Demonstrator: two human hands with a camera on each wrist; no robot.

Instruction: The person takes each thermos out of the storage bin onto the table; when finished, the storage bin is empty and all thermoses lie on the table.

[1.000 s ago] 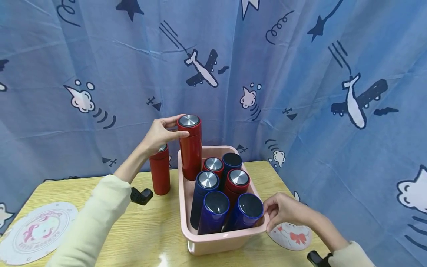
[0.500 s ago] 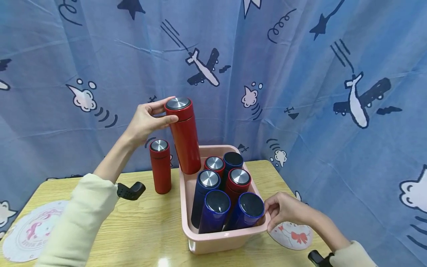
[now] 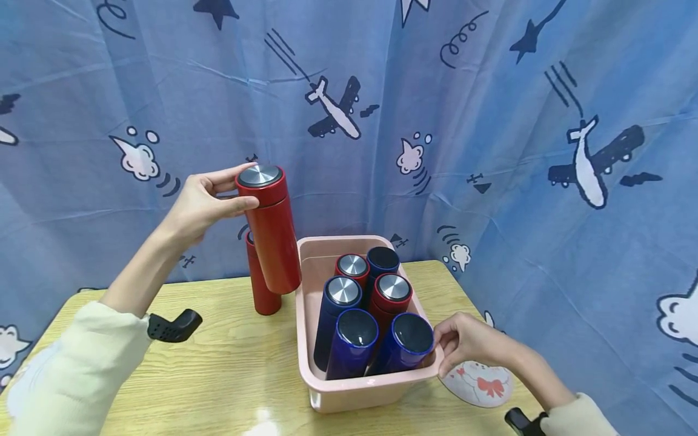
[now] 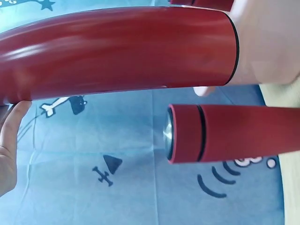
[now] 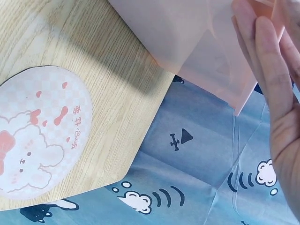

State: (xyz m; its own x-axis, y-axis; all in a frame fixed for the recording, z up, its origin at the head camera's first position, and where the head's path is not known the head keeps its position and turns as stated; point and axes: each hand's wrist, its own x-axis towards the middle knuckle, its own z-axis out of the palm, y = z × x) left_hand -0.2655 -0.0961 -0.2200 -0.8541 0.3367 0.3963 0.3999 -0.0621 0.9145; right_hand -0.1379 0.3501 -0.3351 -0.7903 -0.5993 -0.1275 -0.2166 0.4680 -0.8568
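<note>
My left hand grips a red thermos flask near its silver-topped lid, thumb in front. The flask hangs slightly tilted above the table, left of a pink plastic bin. Behind it, partly hidden, a second red thermos flask stands upright on the table; the left wrist view shows this standing flask beside the held one. My right hand pinches the bin's near right corner rim. Inside the bin stand several flasks, among them a red one and a blue one.
A round bear-print mat lies right of the bin, and another pale mat is partly covered by the left sleeve. A blue patterned curtain hangs right behind the wooden table.
My left hand has lifted the red thermos flask out of the bin and carried it left, in front of the standing flask. My right hand keeps its place on the rim.
</note>
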